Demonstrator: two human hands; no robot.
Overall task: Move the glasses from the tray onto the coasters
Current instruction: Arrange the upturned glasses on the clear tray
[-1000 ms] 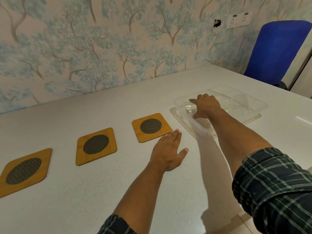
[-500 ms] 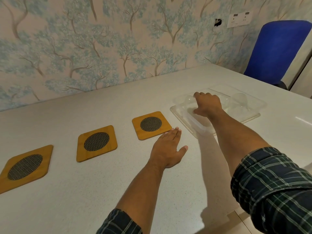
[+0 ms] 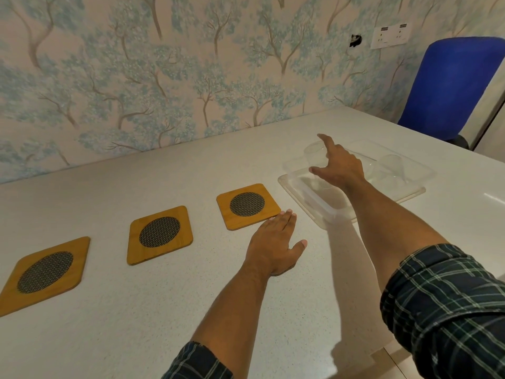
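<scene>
Clear glass gripped by right hand, left hand flat on table

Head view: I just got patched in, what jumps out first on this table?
Three wooden coasters with dark mesh centres run in a row across the left of the white table: the nearest coaster, the middle coaster and the far coaster, all bare. At the right, the right hand grips a clear glass above the transparent tray, while the left hand lies flat beside the far coaster.
</scene>
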